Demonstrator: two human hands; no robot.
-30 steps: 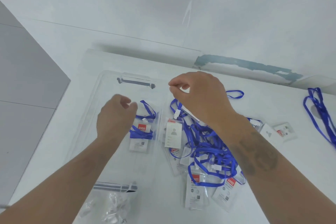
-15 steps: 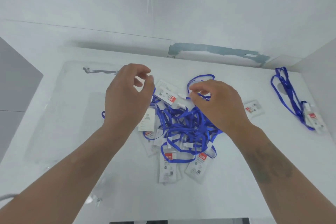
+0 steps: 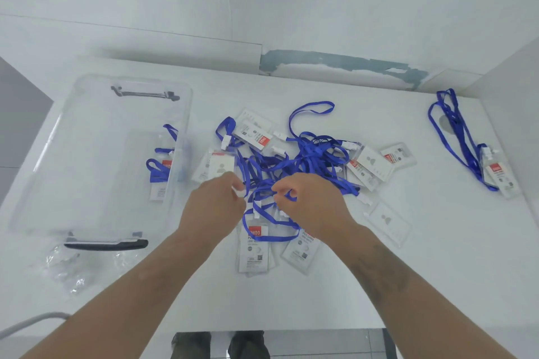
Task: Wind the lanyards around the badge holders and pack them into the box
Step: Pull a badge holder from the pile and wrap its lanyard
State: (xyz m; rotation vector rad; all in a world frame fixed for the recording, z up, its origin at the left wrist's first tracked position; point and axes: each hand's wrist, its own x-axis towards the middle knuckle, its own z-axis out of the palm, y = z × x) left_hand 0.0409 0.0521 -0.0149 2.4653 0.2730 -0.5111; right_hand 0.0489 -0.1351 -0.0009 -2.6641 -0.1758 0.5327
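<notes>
Left hand: the left hand (image 3: 214, 204) hovers at the near edge of the pile, its fingertips pinching a small white clip (image 3: 239, 190).
Right hand: the right hand (image 3: 313, 207), close beside the left, has curled fingers pinching a blue lanyard (image 3: 287, 194).
Just below the hands: two badge holders (image 3: 253, 248) lie flat on the white tabletop (image 3: 408, 271).
Beyond the hands: a tangled pile of lanyards and holders (image 3: 306, 157).
Left of the left hand: a clear box (image 3: 96, 160) with one wound badge (image 3: 160, 175) inside.
Far right of the right hand: a separate lanyard with holder (image 3: 466, 143).
</notes>
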